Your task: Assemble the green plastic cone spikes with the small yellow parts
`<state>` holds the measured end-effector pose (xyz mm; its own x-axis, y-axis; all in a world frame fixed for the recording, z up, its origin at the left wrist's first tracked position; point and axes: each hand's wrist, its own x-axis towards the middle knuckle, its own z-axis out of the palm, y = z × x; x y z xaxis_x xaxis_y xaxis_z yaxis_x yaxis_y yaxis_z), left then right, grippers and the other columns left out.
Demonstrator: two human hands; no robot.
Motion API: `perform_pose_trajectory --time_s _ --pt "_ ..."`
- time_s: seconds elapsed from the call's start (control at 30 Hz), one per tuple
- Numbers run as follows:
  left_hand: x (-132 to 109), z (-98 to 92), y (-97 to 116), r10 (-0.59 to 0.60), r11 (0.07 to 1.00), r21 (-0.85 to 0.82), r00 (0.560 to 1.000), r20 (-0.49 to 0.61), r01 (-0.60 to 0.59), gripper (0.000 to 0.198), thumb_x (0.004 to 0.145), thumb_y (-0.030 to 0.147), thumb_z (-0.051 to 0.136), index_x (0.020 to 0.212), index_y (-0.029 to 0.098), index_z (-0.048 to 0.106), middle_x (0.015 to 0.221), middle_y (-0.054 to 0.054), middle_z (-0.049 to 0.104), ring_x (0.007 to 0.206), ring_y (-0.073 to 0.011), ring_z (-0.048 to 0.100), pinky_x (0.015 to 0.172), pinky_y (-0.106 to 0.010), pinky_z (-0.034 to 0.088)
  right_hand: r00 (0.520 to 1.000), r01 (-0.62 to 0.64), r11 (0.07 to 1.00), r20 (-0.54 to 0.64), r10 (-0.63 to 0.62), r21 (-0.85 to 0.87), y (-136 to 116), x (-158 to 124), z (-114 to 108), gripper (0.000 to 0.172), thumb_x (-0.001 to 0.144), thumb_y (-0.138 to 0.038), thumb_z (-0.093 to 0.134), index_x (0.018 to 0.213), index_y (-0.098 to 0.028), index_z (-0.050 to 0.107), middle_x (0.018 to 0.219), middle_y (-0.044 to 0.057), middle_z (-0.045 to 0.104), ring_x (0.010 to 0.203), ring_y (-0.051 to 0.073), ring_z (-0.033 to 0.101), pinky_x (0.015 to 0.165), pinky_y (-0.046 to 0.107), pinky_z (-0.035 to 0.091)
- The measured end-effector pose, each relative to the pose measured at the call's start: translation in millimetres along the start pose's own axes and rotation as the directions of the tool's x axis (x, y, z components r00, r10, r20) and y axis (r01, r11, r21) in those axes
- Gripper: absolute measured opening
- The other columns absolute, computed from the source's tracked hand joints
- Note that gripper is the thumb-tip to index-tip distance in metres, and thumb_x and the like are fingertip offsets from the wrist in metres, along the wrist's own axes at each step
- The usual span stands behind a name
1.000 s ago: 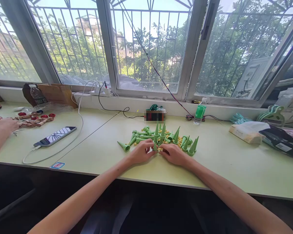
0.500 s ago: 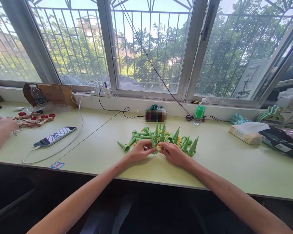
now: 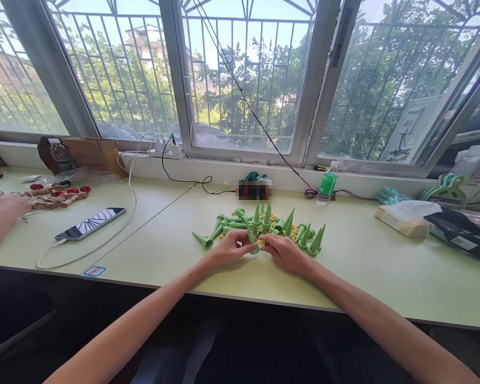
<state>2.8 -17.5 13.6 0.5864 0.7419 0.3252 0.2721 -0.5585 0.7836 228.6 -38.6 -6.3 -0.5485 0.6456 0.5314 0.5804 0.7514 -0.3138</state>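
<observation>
I see the spiked cones (image 3: 266, 220) all in one plain light green, also the cone (image 3: 250, 235) in the left hand (image 3: 230, 249), with small yellow pieces (image 3: 279, 229) between them on a pale yellow-green bench (image 3: 364, 261). The bottle (image 3: 327, 185) behind has a green label and a white cap, and the phone (image 3: 90, 224) shows a dark screen with light stripes. At the far left lie red caps (image 3: 74, 190) and tan wooden sticks (image 3: 50, 202) before a brown box (image 3: 94, 154).
</observation>
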Motion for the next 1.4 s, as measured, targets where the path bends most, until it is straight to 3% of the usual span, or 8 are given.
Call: perform_pose_trajectory --time_s 1.4 --pt "-0.5 0.8 0.6 0.011 0.998 0.065 1.0 -0.004 -0.011 0.029 0.086 0.042 0.064 0.084 0.013 0.069 0.066 0.002 0.051 0.061 -0.0095 0.045 0.053 -0.021 0.036 1.0 0.012 1.0 0.023 -0.011 -0.016 4.4 -1.6 1.0 0.025 0.103 -0.025 0.049 0.125 -0.019 0.059 0.116 0.012 0.072 0.101 0.024 0.071 0.084 0.033 0.054"
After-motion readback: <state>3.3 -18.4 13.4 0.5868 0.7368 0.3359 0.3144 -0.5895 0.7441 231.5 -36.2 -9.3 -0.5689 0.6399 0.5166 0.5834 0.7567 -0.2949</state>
